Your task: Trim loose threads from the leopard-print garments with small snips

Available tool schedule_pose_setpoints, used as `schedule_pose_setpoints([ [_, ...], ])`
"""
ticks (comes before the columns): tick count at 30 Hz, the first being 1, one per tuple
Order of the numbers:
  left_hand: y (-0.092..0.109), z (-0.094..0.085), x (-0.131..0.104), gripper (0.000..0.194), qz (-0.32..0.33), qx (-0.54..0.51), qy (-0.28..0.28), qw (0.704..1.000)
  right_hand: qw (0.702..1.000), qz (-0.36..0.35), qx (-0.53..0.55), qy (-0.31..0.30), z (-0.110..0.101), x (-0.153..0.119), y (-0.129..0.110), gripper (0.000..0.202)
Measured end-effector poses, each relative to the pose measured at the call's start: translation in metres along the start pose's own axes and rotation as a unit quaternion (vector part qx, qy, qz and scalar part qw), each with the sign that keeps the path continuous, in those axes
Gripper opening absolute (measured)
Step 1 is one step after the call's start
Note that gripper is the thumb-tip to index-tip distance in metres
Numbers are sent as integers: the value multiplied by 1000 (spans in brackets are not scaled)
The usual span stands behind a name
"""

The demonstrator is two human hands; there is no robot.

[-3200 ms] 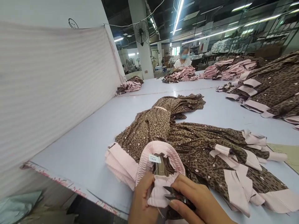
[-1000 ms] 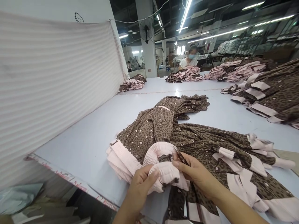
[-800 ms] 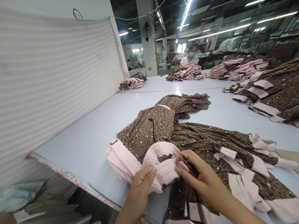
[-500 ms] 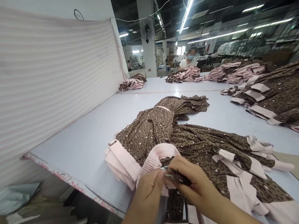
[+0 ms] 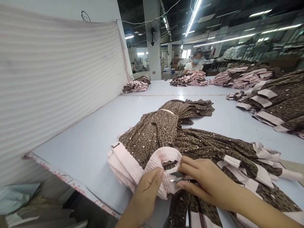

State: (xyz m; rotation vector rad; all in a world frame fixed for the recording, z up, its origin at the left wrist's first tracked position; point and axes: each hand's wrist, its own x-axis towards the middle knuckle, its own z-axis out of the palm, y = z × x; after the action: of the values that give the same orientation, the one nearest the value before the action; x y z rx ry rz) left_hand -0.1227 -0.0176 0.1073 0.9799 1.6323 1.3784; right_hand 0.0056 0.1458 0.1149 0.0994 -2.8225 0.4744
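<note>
Leopard-print trousers (image 5: 201,141) with a pink ribbed waistband (image 5: 163,155) lie in front of me, the band curled into a loop. My left hand (image 5: 150,183) pinches the near edge of that waistband between thumb and fingers. In my right hand (image 5: 201,177) are thread snips (image 5: 175,178), their two dark metal blades apart and pointing left at the band, close by my left thumb. The right fingers also rest against the pink fabric. Beneath and to the left, more trousers are stacked, their folded pink waistbands (image 5: 124,164) showing. The snips' handle is mostly hidden in my palm.
The pale table (image 5: 90,136) has a taped, red-marked near edge (image 5: 64,180). Further garment piles lie at the right (image 5: 282,98) and along the back (image 5: 190,78). A white quilted sheet (image 5: 59,63) hangs at the left. Beyond the table is another person (image 5: 194,65).
The snips have drawn slightly right, away from my left thumb, and their blades now show apart. My left hand has shifted a little left, still on the waistband. The view has tilted slightly.
</note>
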Motion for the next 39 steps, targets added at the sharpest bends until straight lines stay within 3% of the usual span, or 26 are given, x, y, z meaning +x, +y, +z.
schedule_pose_setpoints([
  [8, -1, -1, -2, 37, 1, 26, 1, 1000, 987, -93, -122, 42, 4, 9, -2, 36],
  [15, 2, 0, -2, 36, -5, 11, 9, 1000, 990, -79, -119, 19, 4, 0, -3, 34],
  [25, -1, -2, -1, 37, -14, 12, 25, 1000, 983, -135, -109, 54, 2, 1, -15, 42],
  [30, 0, -4, 0, 38, -14, -15, 14, 1000, 980, -112, -144, 80, 3, 1, -9, 40],
  [39, -2, -4, -2, 37, -5, 18, 21, 1000, 974, -136, -162, 79, 9, 8, -14, 36],
])
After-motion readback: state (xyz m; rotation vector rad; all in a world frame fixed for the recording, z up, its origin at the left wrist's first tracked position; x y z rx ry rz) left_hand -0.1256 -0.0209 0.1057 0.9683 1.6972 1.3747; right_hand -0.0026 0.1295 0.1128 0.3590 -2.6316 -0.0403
